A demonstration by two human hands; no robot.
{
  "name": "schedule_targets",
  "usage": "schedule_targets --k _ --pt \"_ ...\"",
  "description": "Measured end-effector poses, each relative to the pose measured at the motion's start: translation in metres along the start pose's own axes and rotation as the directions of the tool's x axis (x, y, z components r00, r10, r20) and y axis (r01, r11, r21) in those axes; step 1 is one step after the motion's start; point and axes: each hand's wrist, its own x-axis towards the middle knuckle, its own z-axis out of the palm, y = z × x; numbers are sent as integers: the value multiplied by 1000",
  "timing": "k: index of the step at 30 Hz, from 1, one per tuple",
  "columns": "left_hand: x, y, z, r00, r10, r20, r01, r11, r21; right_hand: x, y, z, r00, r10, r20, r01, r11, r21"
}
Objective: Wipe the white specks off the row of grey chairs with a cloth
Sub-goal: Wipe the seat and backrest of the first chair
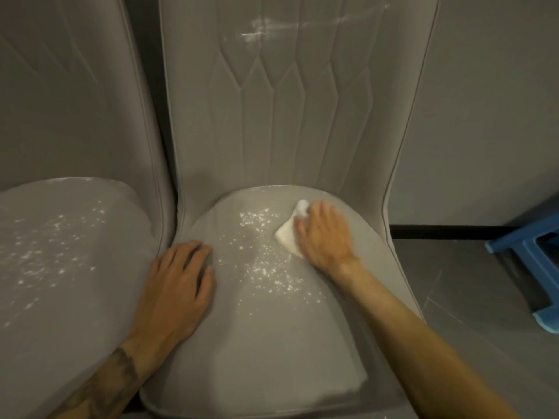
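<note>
Here the right hand (325, 234) lies flat on a white cloth (287, 235). Its fingers are straight and spread over the cloth, pressing it onto the seat of the middle chair (257, 343) rather than curling round it. The folded cloth sits on the far right part of that seat, with one corner poking out past the fingertips toward the backrest.

Just left of the cloth, white specks (263, 267) are scattered over the middle of the seat, from its far part down toward the near edge. The left hand (178, 279) rests palm down on the left edge of the same seat. Its fingers are relaxed and hold nothing, and they lie close to the gap beside the left chair (60, 267), whose seat is dusted with more specks.

White smears (257, 28) mark the upper backrest of the middle chair. A blue stool (523, 238) stands at the right, beyond the chairs.
</note>
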Motion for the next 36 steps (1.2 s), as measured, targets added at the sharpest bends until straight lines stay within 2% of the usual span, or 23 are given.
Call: schedule_targets --k 2,3,5,7,9,10,12,14,16,18,20,21,24,26,27,30,31,33,36 --pt "1 -1 1 1000 -1 3 1 1000 -13 -15 -2 2 987 -158 27 157 987 21" --pt "1 -2 1 1000 2 -3 -2 1000 -11 -15 10 0 985 -170 38 168 985 39" --pt "0 -2 2 1000 7 -7 -7 1000 -13 -5 37 -5 997 -51 53 50 999 17" --pt "1 0 1 1000 -1 -10 1 1000 -23 15 51 -8 989 146 30 -144 987 -71" --pt "2 1 -1 1000 -11 -6 11 999 -30 25 32 -6 980 200 -1 -199 976 -92" --pt "2 2 -1 1000 -18 2 18 999 -36 24 15 -2 990 143 -1 -143 988 -50" --pt "2 2 -1 1000 -22 10 23 999 -45 9 -10 6 997 -72 7 72 997 9" --pt "2 0 0 1000 -8 2 8 999 -36 1 -2 6 980 -198 20 197 980 25" --pt "2 0 0 1000 3 -12 -4 999 -32 12 23 1 992 -121 42 120 993 9" --pt "2 1 1 1000 -7 -15 6 999 -31 31 38 0 997 70 27 -69 996 -65" --pt "2 1 1 1000 -16 -10 16 999 -33 42 24 2 987 158 5 -157 981 -112" --pt "2 1 1 1000 -17 -7 17 999 -33 41 10 5 993 117 0 -116 990 -79" --pt "2 1 0 1000 -8 -11 8 999 -32 13 -16 13 979 -202 32 201 979 40" --pt "2 1 1 1000 0 -20 -1 1000 -26 9 6 7 955 -288 74 285 957 48" --pt "2 1 1 1000 3 -25 -4 1000 -25 14 22 1 965 -244 98 244 970 15" --pt "3 3 -1 1000 -4 -28 4 1000 -23 28 58 -9 996 49 74 -43 996 -82" --pt "3 3 -1 1000 -8 -24 7 1000 -22 25 55 -11 996 75 57 -69 993 -100" --pt "3 3 -1 1000 -6 -23 6 1000 -21 0 32 -7 998 -51 39 53 998 -32" --pt "3 3 -1 1000 -6 -19 6 1000 -19 -47 22 -11 953 -288 96 280 956 93"
